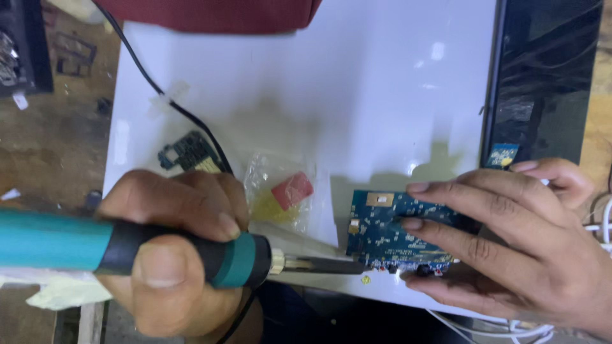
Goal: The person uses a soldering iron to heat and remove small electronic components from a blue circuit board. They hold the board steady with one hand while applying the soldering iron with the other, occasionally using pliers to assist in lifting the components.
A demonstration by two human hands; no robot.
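My left hand (172, 248) grips a soldering iron (127, 245) with a teal and black handle. Its metal tip (331, 264) points right and reaches the lower left edge of a blue circuit board (389, 232). My right hand (510, 245) lies on the board's right part, fingers spread flat on it and thumb under its lower edge, holding it on the white table top (306, 83).
A clear plastic bag with a red piece and yellowish bits (284, 191) lies between the hands. A small dark circuit board (186, 153) and a black cable (159, 89) lie to the left. A dark panel (548, 76) stands at the right; white wires (510, 328) trail below.
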